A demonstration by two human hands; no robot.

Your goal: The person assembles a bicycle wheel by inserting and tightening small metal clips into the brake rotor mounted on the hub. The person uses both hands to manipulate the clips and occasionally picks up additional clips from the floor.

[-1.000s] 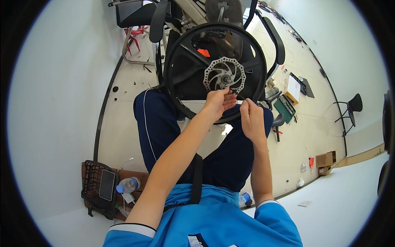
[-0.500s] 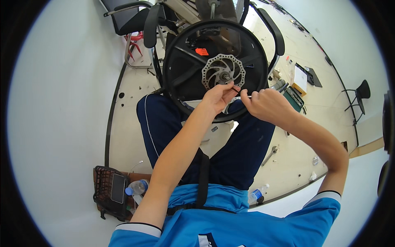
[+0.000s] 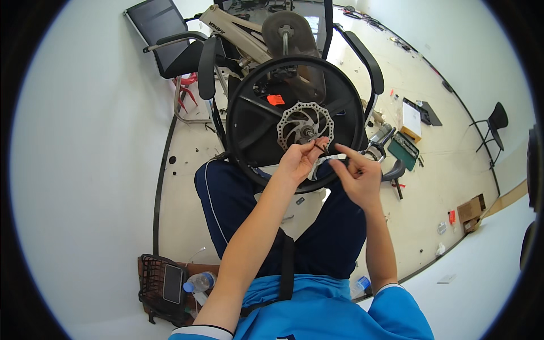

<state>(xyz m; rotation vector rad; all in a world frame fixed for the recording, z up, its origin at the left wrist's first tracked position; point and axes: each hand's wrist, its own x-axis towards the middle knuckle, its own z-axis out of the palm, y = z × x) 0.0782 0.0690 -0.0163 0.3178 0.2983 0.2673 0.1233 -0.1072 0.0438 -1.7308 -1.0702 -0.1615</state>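
Observation:
A black spoked wheel (image 3: 238, 102) lies across the chair in front of my knees. Its silver disc brake rotor (image 3: 281, 126), perforated round the rim, faces me, and an axle (image 3: 309, 132) sticks up at the centre. My left hand (image 3: 299, 161) pinches a thin dark rod-like piece (image 3: 321, 148) over the rotor's near edge; its exact kind is too small to tell. Just to the right, my right hand (image 3: 361, 177) hovers at the wheel rim, thumb and forefinger apart, with nothing visible between them.
The wheel rests in a black armchair (image 3: 208, 68), with a beige bike frame (image 3: 241, 34) behind. To the right on the floor are a green tool case (image 3: 403, 154) and a cardboard box (image 3: 470, 212). A black basket (image 3: 150, 289) and a bottle (image 3: 201, 281) sit lower left.
My right hand has turned and drawn its elbow in, its fingers parting from a closed grip. My left hand still pinches the dark piece. The whole view has shifted, with the wheel lower.

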